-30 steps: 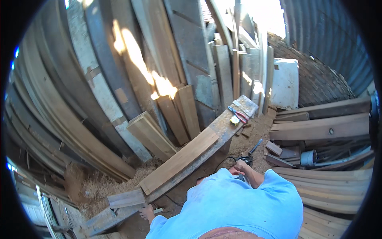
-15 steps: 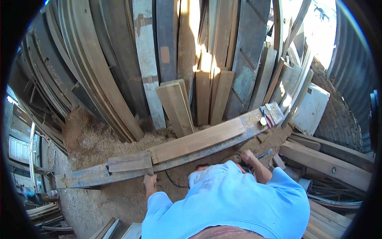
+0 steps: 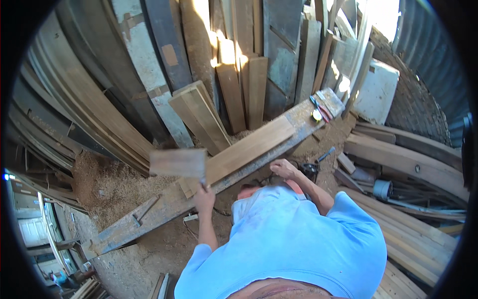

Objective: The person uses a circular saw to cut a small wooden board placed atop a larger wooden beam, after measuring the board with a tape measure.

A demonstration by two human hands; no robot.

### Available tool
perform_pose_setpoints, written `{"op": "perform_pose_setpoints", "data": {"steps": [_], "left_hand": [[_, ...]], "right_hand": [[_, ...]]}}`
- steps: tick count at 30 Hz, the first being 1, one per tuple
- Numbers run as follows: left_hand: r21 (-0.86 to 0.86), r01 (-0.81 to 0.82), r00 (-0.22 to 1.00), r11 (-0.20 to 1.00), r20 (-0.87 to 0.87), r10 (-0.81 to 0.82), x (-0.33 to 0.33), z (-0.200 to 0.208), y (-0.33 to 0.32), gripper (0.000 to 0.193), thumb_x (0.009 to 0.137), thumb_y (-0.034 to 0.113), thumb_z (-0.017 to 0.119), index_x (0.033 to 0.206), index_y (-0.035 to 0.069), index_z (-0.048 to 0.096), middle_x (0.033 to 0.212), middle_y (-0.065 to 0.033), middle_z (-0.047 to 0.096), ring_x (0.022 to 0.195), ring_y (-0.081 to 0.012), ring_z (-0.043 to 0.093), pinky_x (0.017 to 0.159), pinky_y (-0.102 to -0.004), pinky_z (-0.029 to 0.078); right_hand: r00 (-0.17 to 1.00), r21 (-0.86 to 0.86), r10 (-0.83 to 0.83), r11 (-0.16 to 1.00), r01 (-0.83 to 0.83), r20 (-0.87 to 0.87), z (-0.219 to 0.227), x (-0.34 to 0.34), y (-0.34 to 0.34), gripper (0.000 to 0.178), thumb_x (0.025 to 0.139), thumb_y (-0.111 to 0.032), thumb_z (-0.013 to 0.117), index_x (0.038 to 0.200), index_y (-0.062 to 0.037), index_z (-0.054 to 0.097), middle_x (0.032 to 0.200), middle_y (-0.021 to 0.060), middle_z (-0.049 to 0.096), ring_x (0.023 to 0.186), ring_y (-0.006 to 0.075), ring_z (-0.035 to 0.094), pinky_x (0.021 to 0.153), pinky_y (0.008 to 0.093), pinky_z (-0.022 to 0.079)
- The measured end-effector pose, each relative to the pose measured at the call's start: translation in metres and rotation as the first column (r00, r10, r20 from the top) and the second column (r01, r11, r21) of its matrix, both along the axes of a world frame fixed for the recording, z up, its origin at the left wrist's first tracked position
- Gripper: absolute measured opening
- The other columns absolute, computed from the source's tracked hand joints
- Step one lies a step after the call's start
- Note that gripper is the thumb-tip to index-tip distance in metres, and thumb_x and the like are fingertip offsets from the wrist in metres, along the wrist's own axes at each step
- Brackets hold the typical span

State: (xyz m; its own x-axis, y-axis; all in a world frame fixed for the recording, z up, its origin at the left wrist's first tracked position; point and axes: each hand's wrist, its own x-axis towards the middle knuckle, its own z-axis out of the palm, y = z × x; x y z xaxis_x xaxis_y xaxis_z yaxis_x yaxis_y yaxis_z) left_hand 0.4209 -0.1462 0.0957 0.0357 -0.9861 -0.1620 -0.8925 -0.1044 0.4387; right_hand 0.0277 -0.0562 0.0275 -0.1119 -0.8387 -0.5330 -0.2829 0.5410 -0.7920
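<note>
My left hand (image 3: 204,199) is closed on the near right corner of a short wooden board (image 3: 178,163), blurred by motion and held up over the workbench plank (image 3: 164,215). A longer planed board (image 3: 251,154) lies along that plank, just right of my left hand. My right hand (image 3: 285,169) is closed in front of the plank's near edge, and what its fingers hold, if anything, does not show. Close to its right rests a dark tool with a blue-tipped handle (image 3: 318,160). On the plank's left part lies what looks like a small hammer (image 3: 144,212).
Tall boards (image 3: 231,94) lean along the back above a heap of sawdust (image 3: 107,179). A tape measure (image 3: 316,115) and red-handled pliers (image 3: 326,113) lie at the plank's far right end. Timber (image 3: 398,154) is stacked at the right. A cord (image 3: 188,228) trails on the ground.
My left hand has lifted the short board off the plank, uncovering the hammer-like tool. My right hand has moved away from the dark tool, toward the plank. The whole view has turned.
</note>
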Motion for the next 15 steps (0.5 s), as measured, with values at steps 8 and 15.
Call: {"op": "perform_pose_setpoints", "data": {"steps": [8,15], "left_hand": [[0.074,0.632,0.775,0.772,-0.076,-0.627,-0.156,-0.022,-0.001,0.046,0.092,0.032,0.070,0.131,0.013,0.054,0.100,-0.0257,0.074,0.089,-0.0512,0.072,0.077,-0.0627,0.058],[0.241,0.737,0.663,0.631,-0.081,-0.744,-0.194,-0.069,0.018,0.065,0.083,0.028,0.080,0.139,0.014,0.051,0.105,-0.0221,0.071,0.097,-0.0488,0.071,0.084,-0.0636,0.056]], "right_hand": [[0.757,0.176,-0.481,0.874,0.452,0.442,0.021,0.039,-0.017,0.046,0.104,-0.042,0.068,0.128,-0.0041,0.063,0.099,0.0016,0.062,0.077,0.0083,0.058,0.064,0.0277,0.053],[0.480,0.354,-0.733,0.664,0.659,0.482,-0.021,0.020,-0.003,0.039,0.102,-0.031,0.071,0.131,-0.0047,0.064,0.121,0.0104,0.072,0.105,0.0233,0.072,0.089,0.0409,0.060]]}}
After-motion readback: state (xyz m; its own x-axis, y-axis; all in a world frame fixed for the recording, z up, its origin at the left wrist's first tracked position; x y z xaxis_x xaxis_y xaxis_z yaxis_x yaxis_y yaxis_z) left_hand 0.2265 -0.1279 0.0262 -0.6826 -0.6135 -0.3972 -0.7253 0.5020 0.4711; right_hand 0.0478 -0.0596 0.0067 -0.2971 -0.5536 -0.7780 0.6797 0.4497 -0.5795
